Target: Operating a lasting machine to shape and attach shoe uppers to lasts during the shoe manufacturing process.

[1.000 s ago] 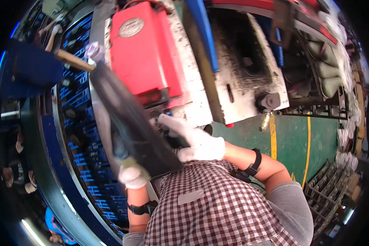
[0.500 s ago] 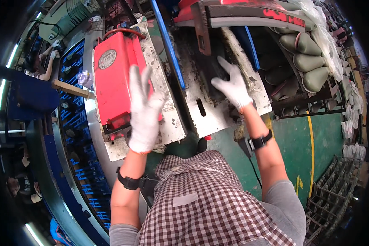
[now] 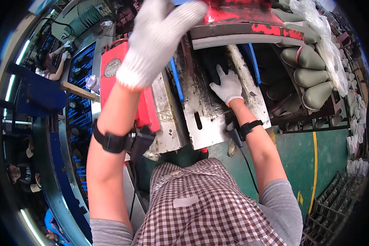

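Note:
My left hand (image 3: 156, 41), in a white knit glove, is raised in front of me over the red machine housing (image 3: 115, 67). Its thumb is stretched out to the right, apart from the fingers, and nothing shows in it; the fingertips run to the top edge. My right hand (image 3: 227, 87), gloved likewise, rests with spread fingers at a dark flat piece (image 3: 211, 76) on the worn metal plate (image 3: 205, 135). Above that piece stands a red machine head (image 3: 242, 14) with a grey-edged curved bar (image 3: 250, 39).
Blue bars (image 3: 176, 80) flank the plate. Grey-green shoe lasts (image 3: 311, 77) fill a rack at right, with clear plastic (image 3: 315, 24) over it. A conveyor with blue holders (image 3: 80, 117) runs along the left, where another person's gloved hands (image 3: 65, 53) show. A metal rack (image 3: 330, 205) stands lower right.
My left hand has risen and moved forward, away from beside the red housing. My right hand has come to rest at the dark piece. The view has shifted slightly.

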